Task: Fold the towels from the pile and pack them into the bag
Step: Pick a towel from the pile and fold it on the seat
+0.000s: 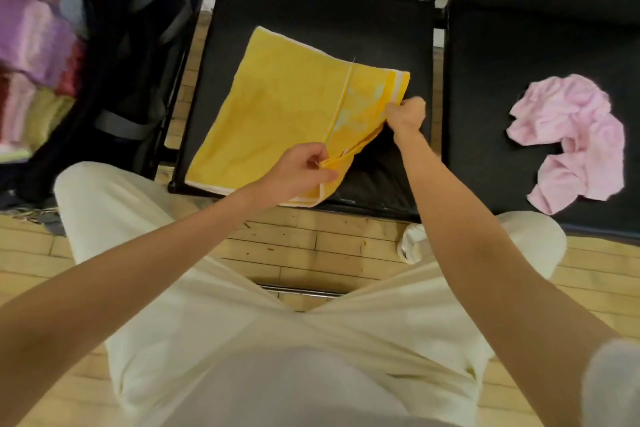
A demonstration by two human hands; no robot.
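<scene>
Both hands pinch the yellow towel on the black chair seat: left hand its near edge, right hand its striped corner; a crumpled pink towel lies apart

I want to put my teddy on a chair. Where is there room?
Bare seat lies behind the yellow towel on the middle chair, and left of the pink towel on the right chair. The middle chair's front is crowded with both hands.

Both your bare forearms reach forward and down. Your left hand pinches with curled fingers near your knees; your right hand pinches farther out, knuckles up.
</scene>
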